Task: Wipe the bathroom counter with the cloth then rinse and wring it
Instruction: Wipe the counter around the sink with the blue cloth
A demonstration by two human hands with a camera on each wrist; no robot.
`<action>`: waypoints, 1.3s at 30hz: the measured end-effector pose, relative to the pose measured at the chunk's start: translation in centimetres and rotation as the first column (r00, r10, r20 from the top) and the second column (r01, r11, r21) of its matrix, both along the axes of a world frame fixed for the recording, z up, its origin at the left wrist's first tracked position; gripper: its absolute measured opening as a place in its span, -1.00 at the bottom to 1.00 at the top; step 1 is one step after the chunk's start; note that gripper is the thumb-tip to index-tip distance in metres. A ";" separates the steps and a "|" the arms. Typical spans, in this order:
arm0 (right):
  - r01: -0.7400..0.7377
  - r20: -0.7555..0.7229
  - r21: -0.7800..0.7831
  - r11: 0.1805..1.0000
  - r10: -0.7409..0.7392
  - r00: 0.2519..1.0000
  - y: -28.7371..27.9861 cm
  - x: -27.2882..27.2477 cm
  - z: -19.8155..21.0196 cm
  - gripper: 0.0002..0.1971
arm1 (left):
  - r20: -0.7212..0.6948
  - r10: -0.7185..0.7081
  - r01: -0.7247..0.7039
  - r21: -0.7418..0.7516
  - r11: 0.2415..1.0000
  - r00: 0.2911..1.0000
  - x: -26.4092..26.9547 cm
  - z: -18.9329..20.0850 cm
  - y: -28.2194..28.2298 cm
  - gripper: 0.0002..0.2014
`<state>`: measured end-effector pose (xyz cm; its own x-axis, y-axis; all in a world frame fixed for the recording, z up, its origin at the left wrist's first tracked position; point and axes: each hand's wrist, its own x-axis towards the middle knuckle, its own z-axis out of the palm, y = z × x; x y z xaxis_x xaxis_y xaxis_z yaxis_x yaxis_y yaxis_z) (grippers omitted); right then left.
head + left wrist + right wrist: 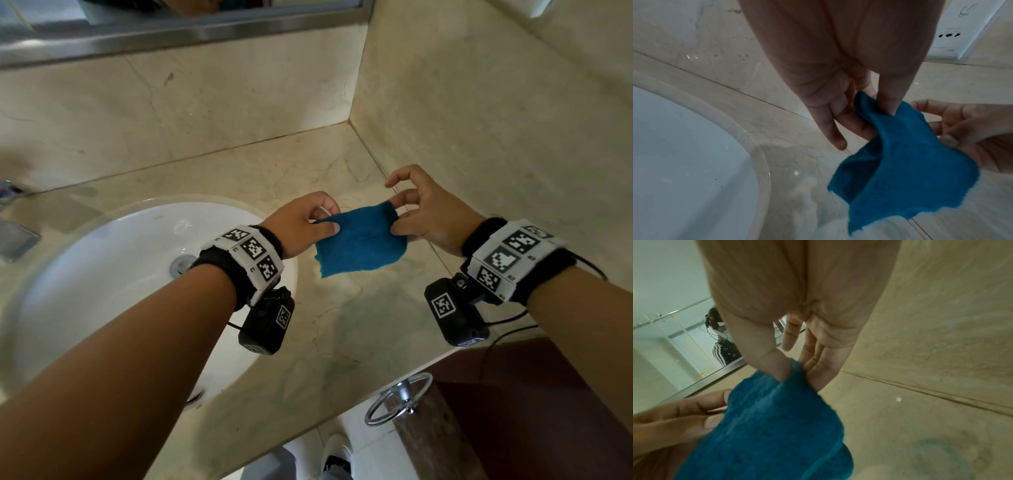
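A small blue cloth (359, 241) hangs spread out above the beige marble counter (335, 325), to the right of the sink. My left hand (308, 222) pinches its upper left corner between thumb and fingers. My right hand (416, 212) pinches the upper right corner, with the index finger raised free. In the left wrist view the cloth (900, 170) droops from my left thumb, and my right hand (966, 129) holds its far edge. In the right wrist view the thumb presses into the cloth (772, 426), and my left hand (674, 418) grips it from the lower left.
A white oval sink (102, 281) with a metal drain (180, 265) lies left of the cloth. Marble walls close the back and right sides; a mirror frame (171, 37) runs above. A chrome towel ring (397, 399) hangs below the counter's front edge. A wall socket (953, 37) sits on the right wall.
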<state>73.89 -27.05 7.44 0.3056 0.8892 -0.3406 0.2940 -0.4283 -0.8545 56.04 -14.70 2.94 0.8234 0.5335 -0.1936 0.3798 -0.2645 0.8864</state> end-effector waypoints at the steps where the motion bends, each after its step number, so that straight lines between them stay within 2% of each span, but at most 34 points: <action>1: -0.009 -0.008 -0.023 1.000 0.009 1.000 -0.2 0.1 -0.1 -0.46 | -0.015 -0.019 0.019 0.011 1.000 1.000 0.0 0.0 0.1 -0.87; 3: -0.011 -0.013 -0.067 0.998 0.010 1.000 -0.2 0.3 -0.9 -0.50 | -0.047 -0.039 0.039 -0.003 0.999 0.998 0.2 -0.4 0.2 -0.89; 5: 0.020 0.051 -0.103 0.994 -0.015 0.999 0.0 0.5 -2.6 -0.54 | -0.087 -0.027 0.028 0.016 0.999 0.996 0.7 -1.5 0.2 -0.84; 7: 0.055 0.234 -0.162 0.985 -0.016 0.972 0.5 0.6 -4.8 -0.53 | -0.121 0.034 -0.029 0.050 0.998 0.992 1.2 -3.3 0.1 -0.76; 9: 0.064 0.403 -0.214 0.975 0.029 0.915 0.6 0.1 -6.7 -0.48 | -0.179 0.087 -0.074 0.077 0.994 0.980 1.5 -5.0 0.2 -0.67; 11: 0.016 0.498 -0.226 0.974 0.102 0.861 0.5 -1.2 -8.1 -0.48 | -0.269 0.085 -0.044 0.156 0.987 0.959 1.4 -6.1 0.5 -0.62; 13: -0.083 0.526 -0.282 0.956 0.226 0.820 0.3 -2.8 -9.5 -0.49 | -0.340 0.060 0.033 0.262 0.965 0.938 1.1 -6.9 1.2 -0.56; 16: -0.159 0.511 -0.473 0.867 0.416 0.752 0.4 -4.8 -11.8 -0.38 | -0.424 0.025 0.148 0.368 0.918 0.905 0.7 -7.4 2.4 -0.48; 20: -0.164 0.510 -0.565 0.809 0.499 0.701 0.0 -5.1 -13.6 -0.32 | -0.578 0.033 0.302 0.473 0.828 0.815 0.9 -8.5 2.9 -0.39; 23: -0.115 0.525 -0.553 0.825 0.453 0.721 1.4 -3.8 -13.9 -0.35 | -0.625 0.096 0.287 0.483 0.827 0.775 1.0 -9.2 3.5 -0.31; 26: -0.054 0.560 -0.465 0.884 0.340 0.755 4.0 -3.2 -13.8 -0.40 | -0.663 0.135 0.300 0.500 0.813 0.737 0.6 -9.9 4.5 -0.23; 31: 0.011 0.719 -0.183 0.983 0.127 0.683 3.7 -2.8 -13.0 -0.57 | -0.696 0.103 0.321 0.451 0.833 0.711 0.4 -10.7 5.2 -0.18; 34: 0.025 0.722 -0.208 0.978 0.136 0.678 4.1 -1.9 -13.0 -0.65 | -0.697 0.109 0.325 0.460 0.826 0.709 0.5 -10.9 5.3 -0.17; 36: 0.043 0.708 -0.174 0.984 0.095 0.699 5.4 -1.2 -13.5 -0.61 | -0.694 0.114 0.341 0.481 0.808 0.710 0.5 -11.1 5.4 -0.16; 38: 0.058 0.648 -0.123 0.991 0.036 0.761 7.0 -0.9 -13.9 -0.55 | -0.688 0.113 0.349 0.494 0.796 0.717 0.5 -11.3 5.5 -0.14; 39: 0.037 0.615 -0.140 0.989 0.057 0.787 7.7 -1.0 -13.9 -0.51 | -0.684 0.113 0.347 0.497 0.795 0.721 0.4 -11.3 5.6 -0.13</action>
<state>72.93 -19.31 -6.49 0.4835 0.8519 -0.2012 0.7419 -0.5208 -0.4223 56.47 -9.10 -8.37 0.6625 0.6323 -0.4017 0.7137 -0.6956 0.0821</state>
